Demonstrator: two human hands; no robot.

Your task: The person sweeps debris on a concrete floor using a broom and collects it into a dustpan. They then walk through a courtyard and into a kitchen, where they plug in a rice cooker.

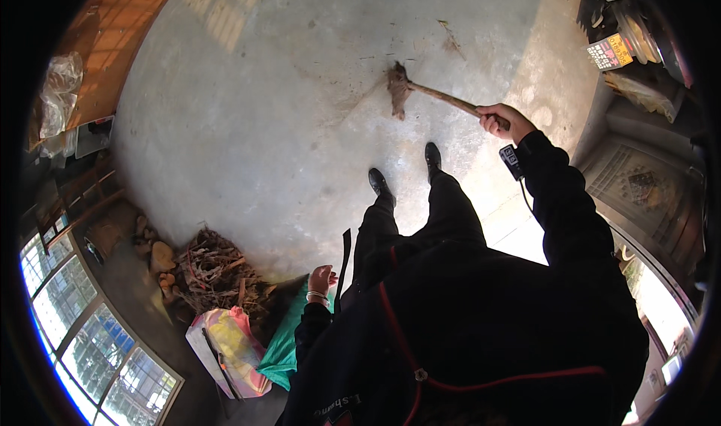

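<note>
My right hand [505, 122] is wrapped round the upper end of the long wooden handle of a broom [443, 97]. The broom's brown, ragged head [398, 92] rests on the grey floor, ahead of my shoes. A small black device [511, 159] with a cable sits by my right wrist. My left hand [323, 279] hangs low at my side, fingers loosely curled and nothing visible in them. Pale bands circle that wrist. Beside this hand lies a green sheet or bag [289, 336].
A heap of dry sticks [218, 268] lies at the left, next to rounded stones or lumps [161, 257] and a colourful box-like bundle [229, 343]. Bits of plant debris [451, 36] dot the concrete floor [248, 126]. A vehicle with a plate [610, 52] stands far right; a wooden panel [113, 43] stands far left.
</note>
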